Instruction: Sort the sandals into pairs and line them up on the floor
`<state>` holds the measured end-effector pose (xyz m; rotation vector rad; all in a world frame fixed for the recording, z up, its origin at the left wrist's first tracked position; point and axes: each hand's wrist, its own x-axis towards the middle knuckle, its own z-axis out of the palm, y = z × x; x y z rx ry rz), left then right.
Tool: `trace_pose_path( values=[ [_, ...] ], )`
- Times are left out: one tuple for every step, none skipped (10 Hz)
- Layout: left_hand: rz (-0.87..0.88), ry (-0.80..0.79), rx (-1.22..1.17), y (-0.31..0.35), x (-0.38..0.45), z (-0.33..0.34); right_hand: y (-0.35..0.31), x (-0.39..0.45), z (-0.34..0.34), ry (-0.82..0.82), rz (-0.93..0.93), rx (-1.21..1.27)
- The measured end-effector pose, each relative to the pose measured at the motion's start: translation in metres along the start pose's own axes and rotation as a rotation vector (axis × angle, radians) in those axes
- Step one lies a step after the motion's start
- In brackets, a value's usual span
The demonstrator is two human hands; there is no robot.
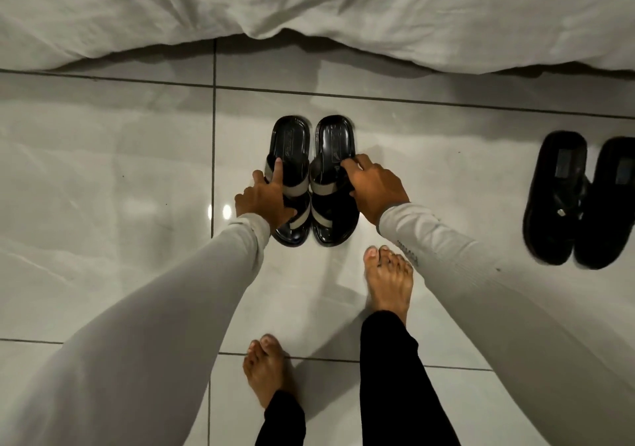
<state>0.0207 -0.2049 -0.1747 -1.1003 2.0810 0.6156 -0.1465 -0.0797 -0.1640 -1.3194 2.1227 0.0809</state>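
Two black sandals with grey straps lie side by side on the glossy tiled floor, heels toward the bed. My left hand [266, 198] grips the left sandal [292, 143] at its straps, forefinger stretched along the grey strap. My right hand [372, 189] holds the right sandal [335, 139] by its straps. The two sandals touch along their inner edges. A second pair of all-black sandals [580, 198] stands together at the far right, apart from both hands.
A white crumpled bed cover [309, 5] hangs over the floor along the top of the view. My bare feet [390, 280] stand just behind the grey-strapped pair. Pale floor tiles [103, 170] stretch to the left.
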Motion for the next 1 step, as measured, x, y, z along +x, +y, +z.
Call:
trace_pose_path(
  values=[
    [0.1, 0.186, 0.165, 0.0033, -0.0417, 0.0111, 0.0018, -0.0295, -0.0034, 0.039, 0.093, -0.002]
  ],
)
